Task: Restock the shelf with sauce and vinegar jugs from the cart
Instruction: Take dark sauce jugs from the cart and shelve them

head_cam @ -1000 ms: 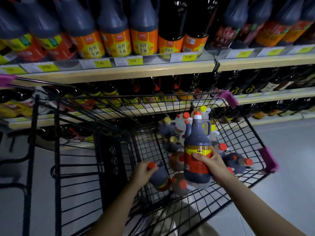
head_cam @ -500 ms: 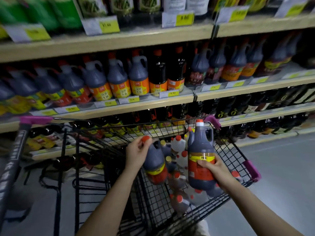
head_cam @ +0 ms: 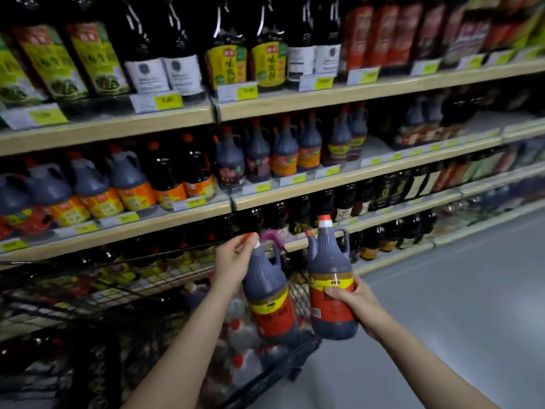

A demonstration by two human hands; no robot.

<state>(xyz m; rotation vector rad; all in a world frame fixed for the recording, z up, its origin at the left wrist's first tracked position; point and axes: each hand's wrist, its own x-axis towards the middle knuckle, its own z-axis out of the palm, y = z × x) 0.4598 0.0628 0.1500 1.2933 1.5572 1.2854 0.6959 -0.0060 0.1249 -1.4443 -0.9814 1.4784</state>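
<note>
My left hand [head_cam: 234,262] grips the neck of a dark sauce jug [head_cam: 271,302] with a red and yellow label, which hangs tilted above the black wire cart [head_cam: 265,376]. My right hand [head_cam: 352,301] holds a second, matching jug [head_cam: 331,278] upright by its label, right beside the first. Both jugs are in the air in front of the shelves. More jugs with red caps [head_cam: 239,335] lie in the cart below. The middle shelf [head_cam: 295,193] carries rows of similar handled jugs [head_cam: 283,152].
Tall dark bottles [head_cam: 227,54] fill the top shelf, and smaller bottles [head_cam: 383,190] line the lower ones. Yellow price tags run along the shelf edges. A bare stretch of shelf [head_cam: 380,152] shows right of the jug row. Grey aisle floor [head_cam: 442,305] opens to the right.
Both hands have lifted their jugs up out of the cart toward the shelves. The view has tilted upward, and the top shelf has come into sight.
</note>
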